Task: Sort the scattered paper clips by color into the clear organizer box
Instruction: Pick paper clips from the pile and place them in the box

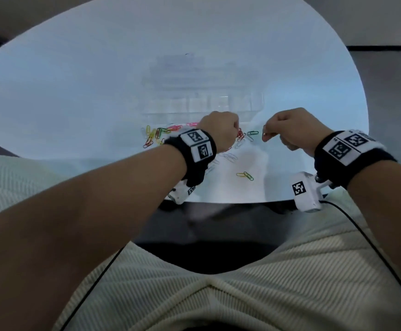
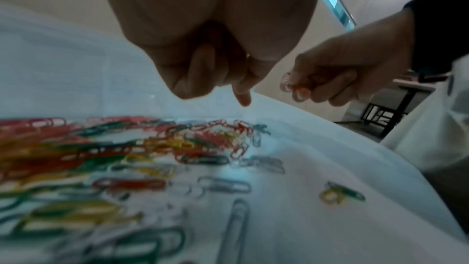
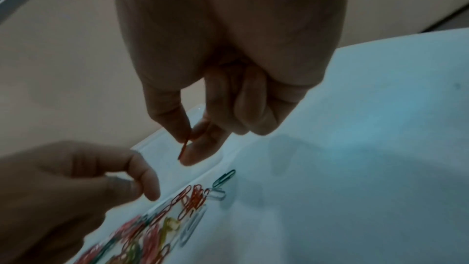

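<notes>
Coloured paper clips (image 1: 158, 136) lie scattered on the white table (image 1: 75, 91) just in front of the clear organizer box (image 1: 201, 101). In the left wrist view the pile (image 2: 177, 144) shows red, yellow, green and grey clips. My right hand (image 1: 266, 133) hangs above the table right of the pile and pinches red paper clips (image 2: 291, 87) between thumb and forefinger (image 3: 195, 152). My left hand (image 1: 221, 130) hovers over the pile's right end with its fingers curled and one fingertip (image 2: 243, 95) pointing down. I see nothing in it.
A single green clip (image 1: 252, 133) lies between the hands. A yellow and a green clip (image 1: 244, 175) lie together nearer the table's front edge (image 1: 218, 201). My lap is below that edge. The box's compartments are too blurred to read.
</notes>
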Tool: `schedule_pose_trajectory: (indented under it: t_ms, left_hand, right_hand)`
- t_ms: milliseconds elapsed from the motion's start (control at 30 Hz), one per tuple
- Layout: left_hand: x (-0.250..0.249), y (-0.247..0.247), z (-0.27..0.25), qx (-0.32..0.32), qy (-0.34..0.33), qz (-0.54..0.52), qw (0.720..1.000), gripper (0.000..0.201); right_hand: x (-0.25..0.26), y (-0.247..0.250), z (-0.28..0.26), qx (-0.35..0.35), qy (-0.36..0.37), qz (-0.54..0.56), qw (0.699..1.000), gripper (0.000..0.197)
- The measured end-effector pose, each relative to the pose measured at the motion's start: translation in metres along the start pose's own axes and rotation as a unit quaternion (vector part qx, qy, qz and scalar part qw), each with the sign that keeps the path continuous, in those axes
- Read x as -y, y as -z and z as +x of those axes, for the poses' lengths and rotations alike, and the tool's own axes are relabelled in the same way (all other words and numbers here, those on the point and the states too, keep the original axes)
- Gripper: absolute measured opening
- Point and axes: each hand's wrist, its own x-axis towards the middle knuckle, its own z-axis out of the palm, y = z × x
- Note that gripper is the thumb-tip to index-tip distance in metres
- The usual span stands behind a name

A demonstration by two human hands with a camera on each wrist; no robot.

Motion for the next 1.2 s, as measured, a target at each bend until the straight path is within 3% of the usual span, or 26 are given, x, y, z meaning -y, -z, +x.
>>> schedule_pose_trajectory:
  t_ms: [133, 367, 667, 800, 967, 1200]
  left_hand:
    - [0.008, -0.014, 0.003, -0.035, 0.014, 0.041, 0.998, 0.02]
    - [0.01, -0.023, 0.012, -0.024, 0.028, 0.085, 0.996, 0.023]
    - [0.007, -0.026, 0.016, -0.024, 0.073, 0.035, 0.996, 0.016]
    - [0.003, -0.028, 0.018, -0.03, 0.052, 0.071, 0.996, 0.024]
    - [-0.005, -0.031, 0.022, -0.032, 0.045, 0.11, 0.992, 0.013]
    - [-0.009, -0.029, 0.027, 0.01, 0.109, 0.031, 0.993, 0.031]
  right_hand:
    - [-0.001, -0.003, 0.006, 0.044, -0.012, 0.083, 0.996, 0.011]
    - [0.01, -0.011, 0.013, 0.067, -0.05, 0.159, 0.984, 0.017]
    - [0.013, -0.015, 0.014, 0.073, -0.079, 0.209, 0.972, 0.018]
    - [0.017, -0.02, 0.012, 0.071, -0.089, 0.148, 0.982, 0.018]
    - [0.013, -0.03, 0.01, 0.098, -0.13, -0.053, 0.985, 0.018]
    - [0.015, -0.031, 0.011, 0.101, -0.135, -0.101, 0.981, 0.021]
